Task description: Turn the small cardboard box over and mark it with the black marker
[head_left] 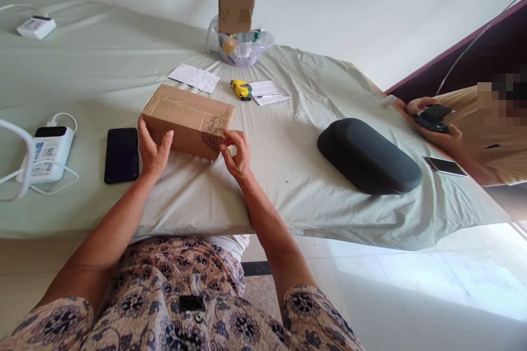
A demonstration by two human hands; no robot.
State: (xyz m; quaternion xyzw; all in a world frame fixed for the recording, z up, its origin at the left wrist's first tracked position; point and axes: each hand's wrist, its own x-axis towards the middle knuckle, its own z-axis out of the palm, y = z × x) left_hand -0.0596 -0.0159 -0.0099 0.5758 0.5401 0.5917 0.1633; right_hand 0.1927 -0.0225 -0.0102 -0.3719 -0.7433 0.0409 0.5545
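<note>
A brown cardboard box [187, 112] lies closed on the cloth in front of me, with a dark scribble near its right end. A seam or strip of tape runs along its top. My left hand [154, 151] grips the box at its left front corner, thumb against the front side. At the right end, the fingers of my right hand [237, 154] are pinched together on the box's upper edge. Whether they also hold a bit of tape or flap there is too small to tell. A black phone [121, 155] lies just left of my left hand.
Behind the box are papers [194, 77], a yellow tape measure [241, 89] and a plastic basket [242, 57] carrying a smaller box [236, 10]. A black case [368, 156] lies right. White power strip [51, 153] and cables are left. Another person's hands [436, 123] hold a dark device.
</note>
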